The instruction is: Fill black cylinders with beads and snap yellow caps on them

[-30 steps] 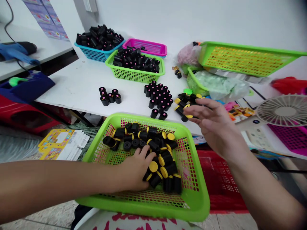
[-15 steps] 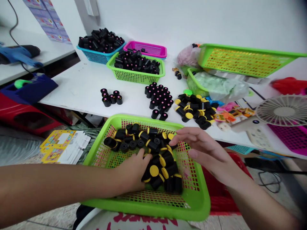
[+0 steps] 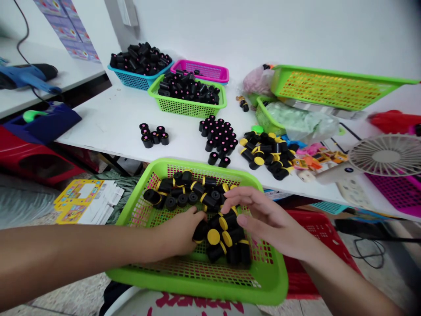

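A green basket [image 3: 197,292] fills the lower middle of the view, with several black cylinders with yellow caps [image 3: 213,237] lying loose in it. My left hand [image 3: 182,232] reaches into it, its fingers curled around one black cylinder [image 3: 199,231] whose yellow rim shows below. Its fingertips are partly hidden behind that cylinder. Over the basket's right side hovers my right hand [image 3: 259,215], fingers bent and apart, holding nothing; the yellow-capped cylinders are below and beside its fingertips.
On the white table [image 3: 112,118] stand black cylinders with pink dots [image 3: 219,136], a heap of yellow-capped ones [image 3: 266,151], and filled green [image 3: 187,105] and blue baskets [image 3: 131,81]. A small fan [image 3: 384,156] is at right, flat printed cards [image 3: 88,202] at lower left.
My right hand has moved left and slightly down over the basket. My left hand has shifted slightly left, and a black cylinder now shows at its fingertips.
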Available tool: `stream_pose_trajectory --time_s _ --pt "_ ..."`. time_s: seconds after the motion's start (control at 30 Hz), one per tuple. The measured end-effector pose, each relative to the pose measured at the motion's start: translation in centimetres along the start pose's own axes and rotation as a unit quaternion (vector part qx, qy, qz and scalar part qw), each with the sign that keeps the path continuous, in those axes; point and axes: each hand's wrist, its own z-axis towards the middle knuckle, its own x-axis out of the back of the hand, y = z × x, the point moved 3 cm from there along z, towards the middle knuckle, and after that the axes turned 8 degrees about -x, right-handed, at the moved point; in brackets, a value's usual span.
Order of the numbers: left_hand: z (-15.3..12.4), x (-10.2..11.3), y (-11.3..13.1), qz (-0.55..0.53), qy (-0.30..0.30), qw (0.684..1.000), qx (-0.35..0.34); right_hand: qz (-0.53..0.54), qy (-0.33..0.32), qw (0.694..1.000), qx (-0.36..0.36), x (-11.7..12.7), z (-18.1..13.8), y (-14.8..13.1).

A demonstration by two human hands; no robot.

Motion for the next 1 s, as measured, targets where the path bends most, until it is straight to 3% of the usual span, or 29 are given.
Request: stream_pose_trajectory --time_s 0.5,0.63,0.7,0.77,0.87,0.93,1.0 --pt "0.5 1.6 1.0 -0.099 0.014 0.995 -0.021 -0.019 -0.023 1.0 0.004 -1.1 0.6 0.5" --pt "-0.6 4.4 1.5 -0.133 0.049 0.99 -0.003 0.016 -0.012 0.999 -0.05 -1.4 0.2 1.5" --pt "-1.5 6.6 2.3 -0.158 0.089 0.983 0.009 0.115 0.025 0.987 -0.106 -1.8 0.1 2.3" --pt "-2.3 8.6 3.5 -0.176 0.137 0.975 -0.001 0.288 0.038 0.943 -0.163 -2.9 0.1 2.7" --pt "-2.8 10.1 5.7 -0.197 0.191 0.96 -0.053 0.518 -0.03 0.823 -0.232 -5.7 0.3 2.1" --pt "-2.6 10.0 7.1 -0.197 0.19 0.957 -0.101 0.58 -0.095 0.764 -0.267 -7.5 0.3 1.2" --pt "-2.3 9.2 8.2 -0.16 0.153 0.964 -0.149 0.603 -0.116 0.74 -0.276 -8.6 0.2 0.6"
